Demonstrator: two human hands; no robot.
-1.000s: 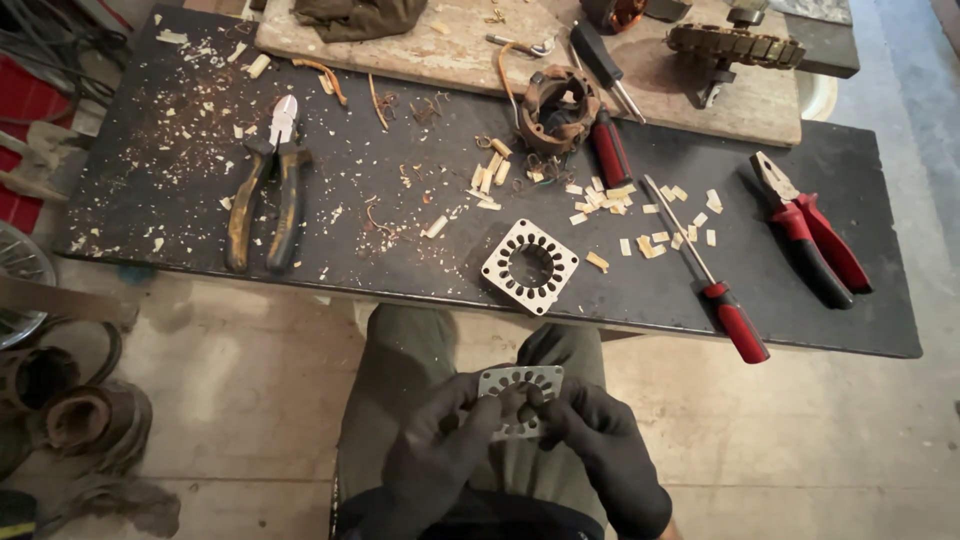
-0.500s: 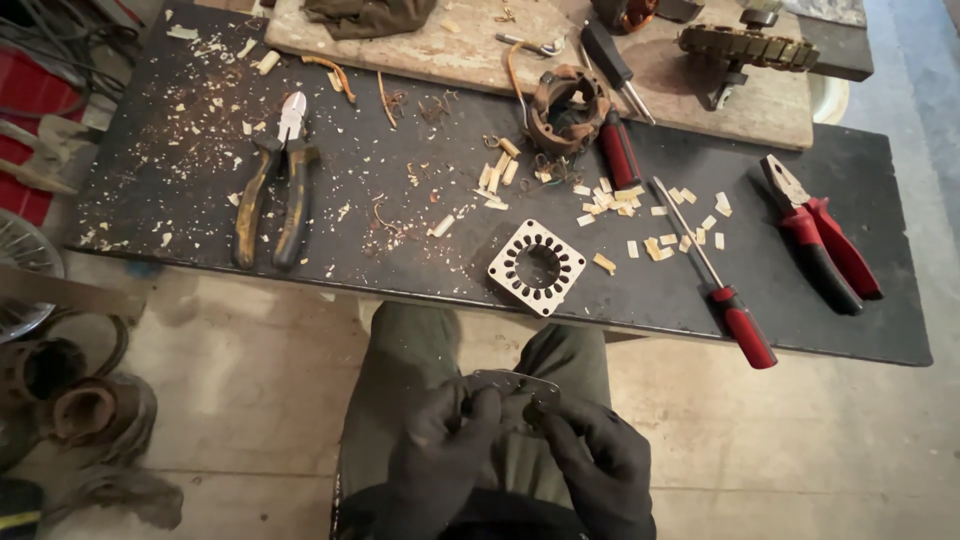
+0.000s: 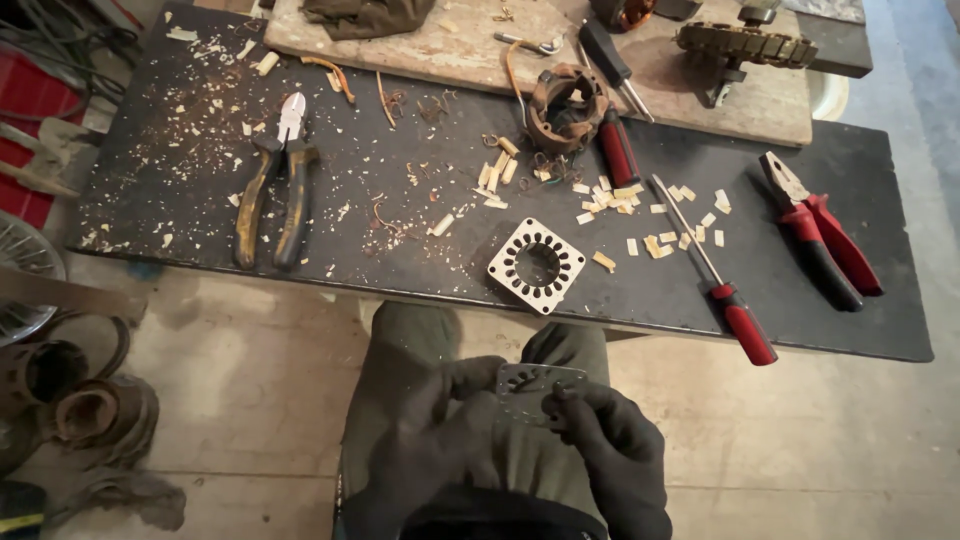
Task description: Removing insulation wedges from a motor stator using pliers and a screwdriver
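Both hands wear dark gloves and are low in the view, over my lap. My left hand [image 3: 435,420] and my right hand [image 3: 610,440] hold between them a thin square metal plate with a ring of holes [image 3: 535,388]. A second, thicker metal plate with a round opening and slots [image 3: 537,265] lies on the dark workbench [image 3: 380,270] just ahead of my knees, near its front edge.
On the bench lie yellow-handled pliers [image 3: 272,195], a red-handled screwdriver [image 3: 720,280], red pliers [image 3: 820,230], a wound motor stator [image 3: 568,105] and scattered paper scraps. A wooden board [image 3: 450,40] spans the back. Old rusty parts [image 3: 70,400] sit on the floor at left.
The thin plate, held flat facing me a second ago, was turned edge-on and now shows its face again; my hands stayed over my lap. The view shifted slightly.
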